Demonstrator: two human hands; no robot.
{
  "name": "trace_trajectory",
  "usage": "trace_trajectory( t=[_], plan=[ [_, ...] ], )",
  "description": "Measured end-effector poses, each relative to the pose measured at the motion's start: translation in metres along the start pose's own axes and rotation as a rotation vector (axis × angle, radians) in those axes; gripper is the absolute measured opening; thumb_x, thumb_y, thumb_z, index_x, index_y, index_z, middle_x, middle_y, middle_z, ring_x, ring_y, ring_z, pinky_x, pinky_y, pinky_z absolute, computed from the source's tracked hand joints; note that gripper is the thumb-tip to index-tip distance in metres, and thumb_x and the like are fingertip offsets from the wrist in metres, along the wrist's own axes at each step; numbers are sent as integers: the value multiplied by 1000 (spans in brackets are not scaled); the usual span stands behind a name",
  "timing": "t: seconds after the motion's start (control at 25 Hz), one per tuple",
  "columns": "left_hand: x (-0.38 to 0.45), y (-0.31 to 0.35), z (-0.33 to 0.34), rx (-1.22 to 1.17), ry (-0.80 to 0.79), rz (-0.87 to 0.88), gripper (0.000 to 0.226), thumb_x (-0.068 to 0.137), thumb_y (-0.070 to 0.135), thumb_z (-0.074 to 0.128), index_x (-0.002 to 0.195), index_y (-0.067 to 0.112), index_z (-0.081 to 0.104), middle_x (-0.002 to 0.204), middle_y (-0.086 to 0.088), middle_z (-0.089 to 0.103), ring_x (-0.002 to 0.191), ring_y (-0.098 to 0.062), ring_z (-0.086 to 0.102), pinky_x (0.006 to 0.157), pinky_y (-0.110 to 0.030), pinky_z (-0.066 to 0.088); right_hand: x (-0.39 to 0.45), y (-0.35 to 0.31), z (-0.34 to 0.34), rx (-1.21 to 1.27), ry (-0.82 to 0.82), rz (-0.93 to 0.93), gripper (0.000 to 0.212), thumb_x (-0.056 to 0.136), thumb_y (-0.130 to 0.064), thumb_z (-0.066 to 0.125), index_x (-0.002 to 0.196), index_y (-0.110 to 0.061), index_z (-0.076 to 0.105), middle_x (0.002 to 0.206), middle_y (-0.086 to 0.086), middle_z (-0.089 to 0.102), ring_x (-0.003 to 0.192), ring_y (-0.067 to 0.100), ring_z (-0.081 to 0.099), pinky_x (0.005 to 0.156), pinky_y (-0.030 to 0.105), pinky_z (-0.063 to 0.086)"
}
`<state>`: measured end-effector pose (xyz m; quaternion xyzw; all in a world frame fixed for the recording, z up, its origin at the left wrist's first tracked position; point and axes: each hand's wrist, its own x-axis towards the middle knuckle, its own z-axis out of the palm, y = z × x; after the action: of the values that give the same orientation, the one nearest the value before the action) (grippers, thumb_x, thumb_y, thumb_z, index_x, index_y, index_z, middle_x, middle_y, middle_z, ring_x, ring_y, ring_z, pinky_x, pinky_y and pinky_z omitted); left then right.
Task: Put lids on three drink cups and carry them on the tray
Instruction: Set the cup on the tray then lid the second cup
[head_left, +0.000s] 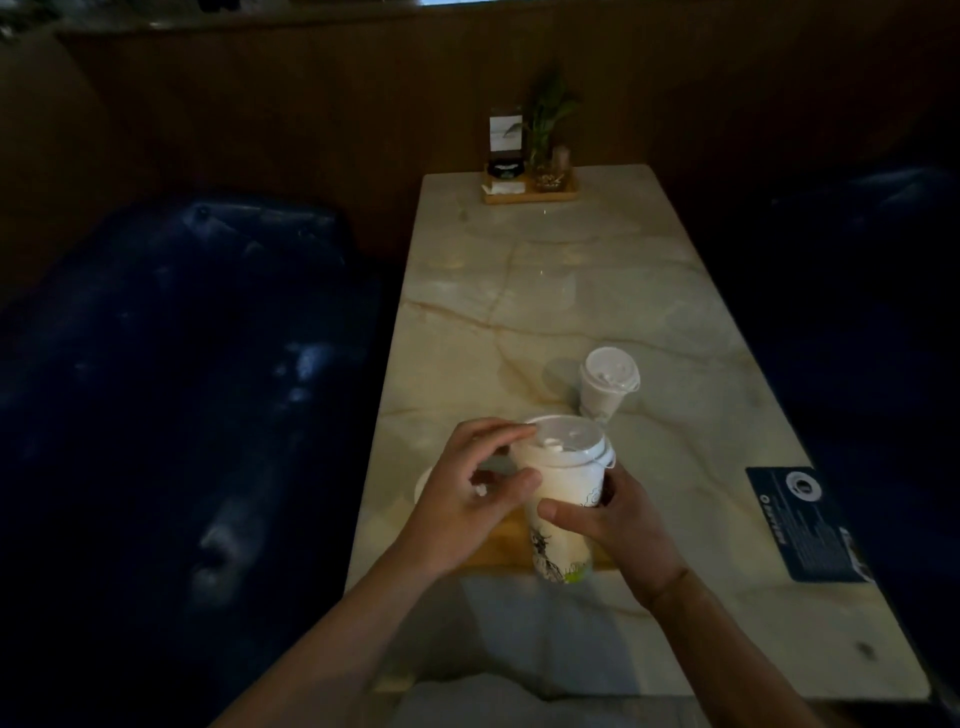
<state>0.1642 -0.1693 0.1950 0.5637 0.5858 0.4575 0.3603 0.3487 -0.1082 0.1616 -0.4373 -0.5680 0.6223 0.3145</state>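
A tall white printed paper cup (563, 514), lid (563, 441) on top, stands upright on the wooden tray (506, 545) near the table's left edge. A smaller lidded cup (605, 387) stands behind it, mid-table.

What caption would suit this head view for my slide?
Right hand grips a tall printed cup while left-hand fingers press on its lid; another lidded cup stands behind.
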Motion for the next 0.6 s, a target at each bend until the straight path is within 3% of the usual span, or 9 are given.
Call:
trace_trajectory(
  t=[0.08, 0.2, 0.36, 0.44, 0.6],
  plan=[
    [-10, -9, 14, -107, -17, -80, 58, 82, 25, 76, 131, 43, 52, 130, 19, 52, 116, -2, 58, 84, -16, 53, -5, 8, -8, 25, -26, 18, 62, 60, -5, 88, 115, -21, 64, 108, 1, 75, 99, 12, 72, 78, 26, 60],
    [-22, -26, 34, -167, 1, -190, 82, 78, 12, 79, 143, 38, 37, 130, 18, 55, 112, 2, 61, 81, -13, 53, -10, 24, -18, 62, -101, 83, 78, 54, -10, 93, 124, -18, 61, 117, 7, 73, 109, 23, 68, 91, 42, 58],
    [-35, -51, 52, -138, 25, -288, 78, 77, 7, 80, 141, 28, 41, 124, 11, 62, 110, 4, 62, 89, -16, 52, -10, 45, -24, 22, -150, 90, 81, 58, 4, 90, 130, -11, 56, 123, 13, 69, 116, 30, 64, 99, 49, 53],
    [-41, -64, 61, -127, 15, -313, 69, 75, 3, 80, 131, 29, 49, 118, 7, 66, 108, 3, 62, 87, -17, 52, -7, 55, -28, -27, -158, 60, 78, 57, 8, 88, 127, -9, 59, 120, 11, 71, 115, 25, 66, 98, 40, 54],
    [-47, -82, 75, -71, 77, -357, 68, 73, 0, 81, 122, 36, 50, 109, 10, 65, 98, 7, 63, 82, -20, 55, -1, 70, -25, -163, -173, -1, 72, 50, 1, 93, 103, -38, 64, 99, -33, 72, 96, -16, 64, 78, 1, 47]
  ],
)
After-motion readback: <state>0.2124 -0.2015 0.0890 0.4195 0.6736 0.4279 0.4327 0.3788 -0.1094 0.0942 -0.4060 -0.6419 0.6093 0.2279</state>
